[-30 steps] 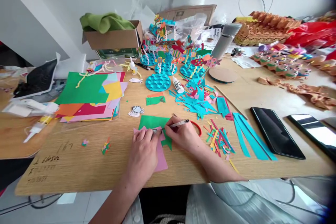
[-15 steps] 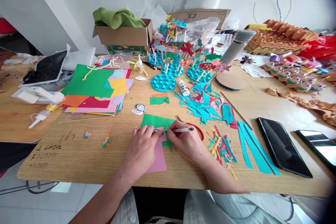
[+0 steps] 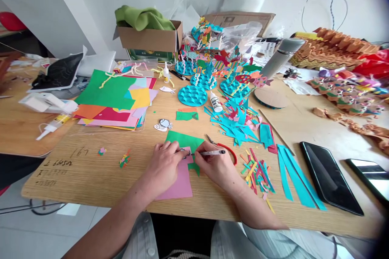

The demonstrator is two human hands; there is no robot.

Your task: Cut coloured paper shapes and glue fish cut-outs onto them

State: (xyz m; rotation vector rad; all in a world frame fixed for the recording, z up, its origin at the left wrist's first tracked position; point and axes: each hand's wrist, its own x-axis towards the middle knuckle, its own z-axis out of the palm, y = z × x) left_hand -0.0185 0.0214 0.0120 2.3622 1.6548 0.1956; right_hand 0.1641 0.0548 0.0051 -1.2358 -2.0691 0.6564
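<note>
My left hand [image 3: 164,164] presses down on a pink paper sheet [image 3: 180,182] near the table's front edge, its fingertips holding a small paper template against the sheet. Gripped in my right hand [image 3: 212,164], a pen [image 3: 212,152] has its tip at the pink sheet's top edge, next to my left fingertips. A green paper sheet [image 3: 182,138] lies partly under the pink one. Red-handled scissors [image 3: 226,149] lie just behind my right hand. A small printed paper fish [image 3: 162,124] lies beyond the green sheet.
A stack of coloured paper [image 3: 114,101] lies at left. Teal discs [image 3: 192,95], a glue bottle [image 3: 216,102] and teal scraps [image 3: 237,123] fill the middle. Paper strips [image 3: 255,168], a black tablet [image 3: 330,176] and a phone [image 3: 372,176] lie at right. A cardboard box [image 3: 150,38] stands behind.
The camera view has shifted, so everything sits a little further right and lower. Both hands stay on the pink sheet with the pen tip at the same spot.
</note>
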